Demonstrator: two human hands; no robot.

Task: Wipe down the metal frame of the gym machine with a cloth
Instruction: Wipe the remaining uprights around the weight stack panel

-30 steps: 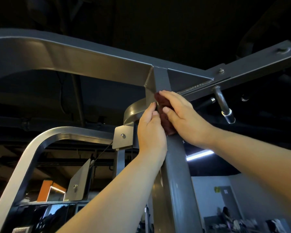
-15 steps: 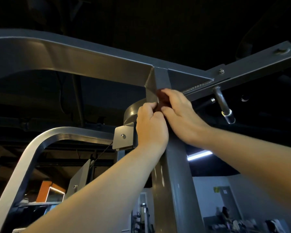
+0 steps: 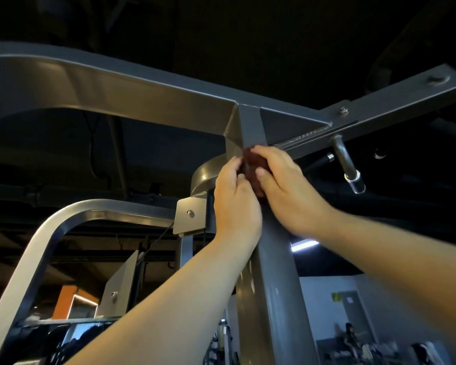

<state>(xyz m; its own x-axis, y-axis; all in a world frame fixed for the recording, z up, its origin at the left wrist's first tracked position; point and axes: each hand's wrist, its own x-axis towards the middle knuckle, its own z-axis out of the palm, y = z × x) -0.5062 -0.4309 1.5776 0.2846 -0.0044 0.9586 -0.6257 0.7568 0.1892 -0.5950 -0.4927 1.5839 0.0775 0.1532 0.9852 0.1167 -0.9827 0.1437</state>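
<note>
View from below, looking up into the joint of a grey metal frame (image 3: 142,96).

- Upright post (image 3: 277,285) rises through the middle and meets the long top beam at a welded corner. A second beam (image 3: 395,106) runs off to the upper right, bolted on; one bolt (image 3: 342,111) shows near the joint.
- Cloth (image 3: 250,164): dark red, bunched small, pressed against the front of the post just under its top end, at the post's left edge. Most of it is hidden between the two hands.
- Right hand (image 3: 287,191): fingers curled over the top of the cloth, thumb laid on its front, gripping it against the post.
- Left hand (image 3: 236,204): back of hand toward the camera, fingers bent in at the cloth's left edge, pinching it there. Fingertips partly blurred. The two hands touch across the cloth.
- Both forearms bare, reaching up from the lower edge of the view.
- A short round peg (image 3: 346,164) hangs from the right beam, well clear of the hands.
- Flat bracket plate (image 3: 191,216) with one screw sits just left of the left hand, joined to a curved silver bar (image 3: 37,259) that bends down to the lower left.
- Behind the post, a lit ceiling strip (image 3: 304,245). Room beyond is dim, details too blurred to read.
</note>
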